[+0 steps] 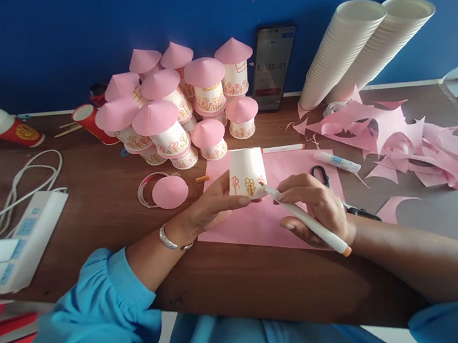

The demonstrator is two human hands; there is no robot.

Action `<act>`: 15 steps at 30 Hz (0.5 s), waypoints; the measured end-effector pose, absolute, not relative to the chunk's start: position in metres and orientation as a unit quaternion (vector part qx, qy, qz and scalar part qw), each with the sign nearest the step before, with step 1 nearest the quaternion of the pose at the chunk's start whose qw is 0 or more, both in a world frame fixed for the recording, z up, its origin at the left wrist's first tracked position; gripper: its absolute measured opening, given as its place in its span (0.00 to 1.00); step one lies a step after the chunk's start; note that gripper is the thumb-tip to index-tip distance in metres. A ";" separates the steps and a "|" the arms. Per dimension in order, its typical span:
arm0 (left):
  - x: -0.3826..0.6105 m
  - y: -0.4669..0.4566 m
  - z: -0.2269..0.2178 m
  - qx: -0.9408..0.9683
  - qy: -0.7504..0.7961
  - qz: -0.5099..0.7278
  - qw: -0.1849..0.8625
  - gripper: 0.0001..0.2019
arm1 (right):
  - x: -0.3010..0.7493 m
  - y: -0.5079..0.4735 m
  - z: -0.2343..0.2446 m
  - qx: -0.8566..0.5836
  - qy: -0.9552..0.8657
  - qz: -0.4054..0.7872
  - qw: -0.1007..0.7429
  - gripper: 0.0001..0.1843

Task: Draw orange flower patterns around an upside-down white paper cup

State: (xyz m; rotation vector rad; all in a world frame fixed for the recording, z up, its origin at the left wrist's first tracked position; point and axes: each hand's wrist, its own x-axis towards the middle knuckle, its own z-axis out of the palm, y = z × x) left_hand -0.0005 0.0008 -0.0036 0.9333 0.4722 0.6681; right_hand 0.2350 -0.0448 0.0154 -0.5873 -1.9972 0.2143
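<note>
My left hand point(215, 202) is closed around the lower side of an upside-down white paper cup point(245, 166). Orange and yellow flowers are drawn along the cup's wide rim. My right hand point(315, 204) grips a white marker point(314, 227) with an orange end; its tip meets or nearly meets the drawn flowers. Beneath both hands lies a sheet of pink paper point(237, 225). Behind the cup rests another white marker point(281, 148). An orange cap point(203, 179) sits left of the cup. Black-handled scissors point(361, 213) lie partly hidden behind my right hand.
Several decorated cups with pink cone roofs point(155, 118) stand at the back. A phone point(276, 68) leans on the blue wall. Stacked paper cups point(340, 52), pink scraps point(404, 126) and a glue tube point(337, 160) are right. A power strip point(26, 238) and tape roll point(143, 192) are left.
</note>
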 end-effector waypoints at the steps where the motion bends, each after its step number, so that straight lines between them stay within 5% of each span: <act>1: 0.000 0.001 -0.003 0.437 0.220 0.315 0.813 0.24 | 0.235 -0.045 0.014 -0.243 -0.825 0.088 0.502 0.16; 9: 0.002 -0.002 0.003 0.427 0.229 0.330 0.810 0.21 | 0.235 -0.044 0.018 -0.238 -0.843 0.083 0.475 0.15; 15: 0.004 -0.001 0.006 0.465 0.244 0.299 0.796 0.28 | 0.233 -0.048 0.013 -0.227 -0.854 0.096 0.457 0.14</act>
